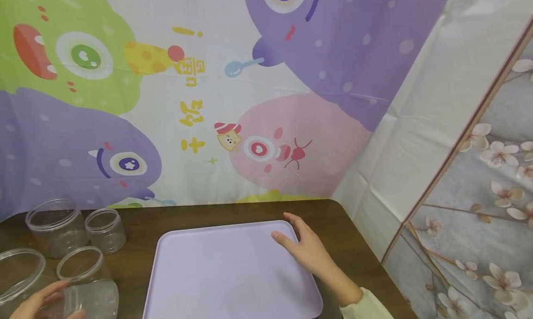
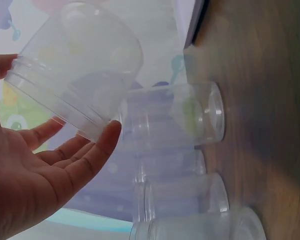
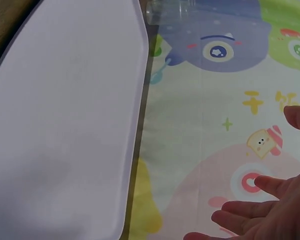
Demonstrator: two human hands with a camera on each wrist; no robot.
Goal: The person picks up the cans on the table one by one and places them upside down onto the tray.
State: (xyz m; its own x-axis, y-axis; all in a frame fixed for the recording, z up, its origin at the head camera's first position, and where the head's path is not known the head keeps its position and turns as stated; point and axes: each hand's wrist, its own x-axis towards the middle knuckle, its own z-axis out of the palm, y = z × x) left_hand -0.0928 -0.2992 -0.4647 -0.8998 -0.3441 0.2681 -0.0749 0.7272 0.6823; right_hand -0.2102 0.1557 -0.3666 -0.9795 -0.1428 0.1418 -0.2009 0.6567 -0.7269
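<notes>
My left hand (image 1: 38, 304) grips a clear plastic jar (image 2: 85, 57) by its ridged rim, thumb on one side and fingers on the other. The held jar is tilted, its mouth toward the palm, above the table at the lower left of the head view. Close by, several similar clear jars (image 1: 58, 233) stand upright on the table. A lilac rectangular tray (image 1: 225, 268) lies flat in the middle. Over its right side hovers my right hand (image 1: 310, 252), holding nothing, with fingers spread and thumb apart in the right wrist view.
The dark brown wooden table (image 1: 137, 222) backs onto a cloth printed with cartoon monsters (image 1: 291, 148). To the right hangs a grey panel with blossom prints (image 1: 479, 226). The table's right edge runs just beyond the right forearm.
</notes>
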